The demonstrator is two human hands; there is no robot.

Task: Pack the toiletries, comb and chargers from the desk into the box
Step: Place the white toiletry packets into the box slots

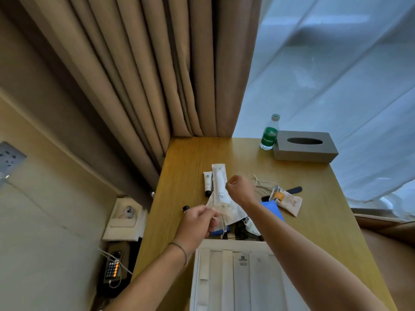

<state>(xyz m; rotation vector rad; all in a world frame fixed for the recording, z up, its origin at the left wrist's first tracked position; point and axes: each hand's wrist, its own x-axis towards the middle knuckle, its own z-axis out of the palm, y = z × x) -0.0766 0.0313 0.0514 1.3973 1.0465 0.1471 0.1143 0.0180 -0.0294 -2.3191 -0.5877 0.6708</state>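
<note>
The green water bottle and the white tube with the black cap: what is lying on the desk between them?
In the head view, only bare desk lies between the water bottle and the white tube, apart from the top of the paper sachet beside the tube.

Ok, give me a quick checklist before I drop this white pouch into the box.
1. Left hand grips the white pouch: ok, fingers pinch its lower edge.
2. Right hand helps hold it: ok, closed on its upper side.
3. Pouch lifted off the desk: cannot tell.
4. Box within reach: ok, directly below the hands.
5. Room in the box: cannot tell, packets already line it.
6. Desk items left: not ok, small tube and printed sachet remain.
</note>
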